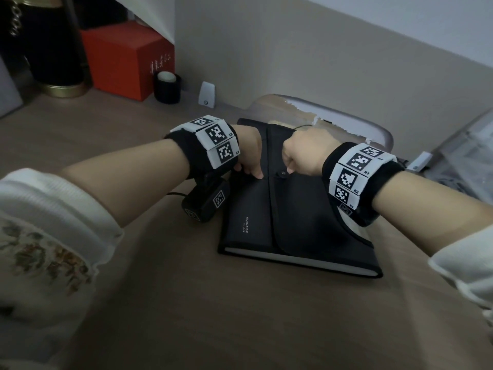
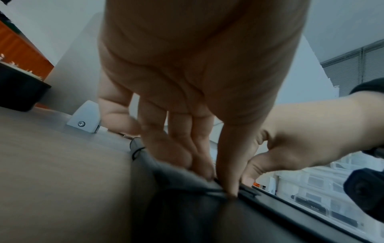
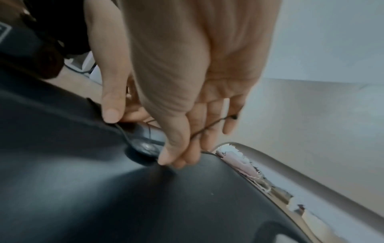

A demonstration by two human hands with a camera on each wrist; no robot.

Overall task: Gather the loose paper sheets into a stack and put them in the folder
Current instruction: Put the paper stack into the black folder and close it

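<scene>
Folder (image 1: 290, 209) flat on desk (image 1: 186, 303), mid-desk toward back edge, partly over a clear mat (image 1: 354, 121) at the far side. Black, flap closed over the front, button clasp (image 1: 282, 173) on flap edge. Long axis running from near edge to back edge, slightly skewed; white page edges (image 1: 298, 260) facing the near edge, top end toward the wall.

Left hand (image 1: 249, 153) on left part of folder: fingers straight, tips pressing down at the flap seam, thumb tip alongside. Nothing gripped.

Right hand (image 1: 304, 153) at the clasp: thumb and forefinger pinching a thin elastic cord (image 3: 209, 126), cord running round the button and across the fingers; remaining fingers loosely extended.

Red box (image 1: 128, 57), small black jar (image 1: 167, 88) and black canister (image 1: 53, 49) at back left corner. White bracket (image 1: 206, 94) at back edge. No loose sheets visible on desk.
</scene>
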